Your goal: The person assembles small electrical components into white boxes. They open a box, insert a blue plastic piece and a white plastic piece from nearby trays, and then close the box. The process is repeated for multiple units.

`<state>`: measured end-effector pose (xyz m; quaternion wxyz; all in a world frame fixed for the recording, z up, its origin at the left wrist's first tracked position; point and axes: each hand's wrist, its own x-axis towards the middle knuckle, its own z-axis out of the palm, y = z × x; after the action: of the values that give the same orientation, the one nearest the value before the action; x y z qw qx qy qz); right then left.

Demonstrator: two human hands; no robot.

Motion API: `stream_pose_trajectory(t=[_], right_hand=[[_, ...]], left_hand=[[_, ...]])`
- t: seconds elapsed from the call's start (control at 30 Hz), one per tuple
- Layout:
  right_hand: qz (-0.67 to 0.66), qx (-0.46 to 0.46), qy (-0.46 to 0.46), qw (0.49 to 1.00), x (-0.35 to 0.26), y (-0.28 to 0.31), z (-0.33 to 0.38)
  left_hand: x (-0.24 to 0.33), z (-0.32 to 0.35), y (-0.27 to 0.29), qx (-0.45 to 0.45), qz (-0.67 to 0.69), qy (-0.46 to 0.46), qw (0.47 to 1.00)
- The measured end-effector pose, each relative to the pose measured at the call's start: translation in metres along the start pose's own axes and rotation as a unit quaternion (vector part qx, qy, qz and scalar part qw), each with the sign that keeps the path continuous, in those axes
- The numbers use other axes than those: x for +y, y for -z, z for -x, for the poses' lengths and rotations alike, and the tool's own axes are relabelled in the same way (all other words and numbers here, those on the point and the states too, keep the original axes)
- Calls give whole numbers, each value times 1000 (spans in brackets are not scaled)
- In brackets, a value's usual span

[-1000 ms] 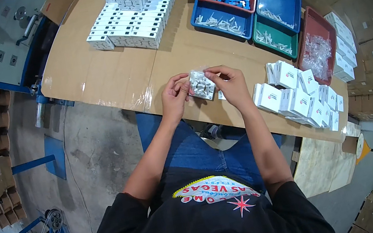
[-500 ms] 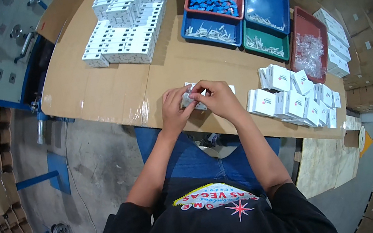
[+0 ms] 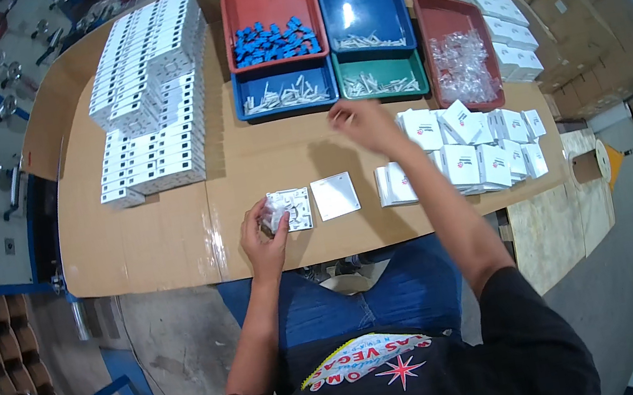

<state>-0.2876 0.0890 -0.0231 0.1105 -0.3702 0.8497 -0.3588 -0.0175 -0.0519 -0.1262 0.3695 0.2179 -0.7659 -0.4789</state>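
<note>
One tip: steady the square white plastic frame (image 3: pixel 299 210) gripped in left hand (image 3: pixel 264 245) near front edge of cardboard-covered bench (image 3: pixel 160 246); can't tell about grip in curled right hand (image 3: pixel 367 125).

- On my feed, the left forearm (image 3: pixel 257 339) slants forward and slightly inward, wrist (image 3: pixel 267 277) nearly straight.
- My left grip (image 3: pixel 261 245) curls, thumb (image 3: pixel 282 224) set apart from the fingers (image 3: pixel 251 213).
- My right forearm (image 3: pixel 452 212) reaches farther forward, angling inward.
- My right grip (image 3: pixel 368 124) looks blurred, fingers bent; I cannot tell whether they pinch.
</note>
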Motion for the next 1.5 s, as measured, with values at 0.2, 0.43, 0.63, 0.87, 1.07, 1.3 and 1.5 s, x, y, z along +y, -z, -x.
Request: stream_pose_trajectory(t=[0.2,0.43,0.63,0.87,1.07,1.3,1.5], right_hand=[[154,84,-124,977,116,76,-66],[238,9,-202,950,160,68,-82],[242,6,-274,931,155,56,-95],[180,33,-249,951,191,61,-100],[143,79,-211,964,163,74,-96],[-52,21,5,998,54,63,-42],[-278,-85,-23,956,-21,-21,40]], left_hand=[[5,-3,-3,-15,-25,-9,1000],[4,-3,-3,-19,-41,-6,999],[4,-2,-1,-21,-50,-19,998],[5,-3,-7,-18,-40,-26,999],[3,-2,-3,-19,-64,-17,998],[6,-4,0,-6,-58,-27,998],[7,-6,4,-8,-76,-67,995]])
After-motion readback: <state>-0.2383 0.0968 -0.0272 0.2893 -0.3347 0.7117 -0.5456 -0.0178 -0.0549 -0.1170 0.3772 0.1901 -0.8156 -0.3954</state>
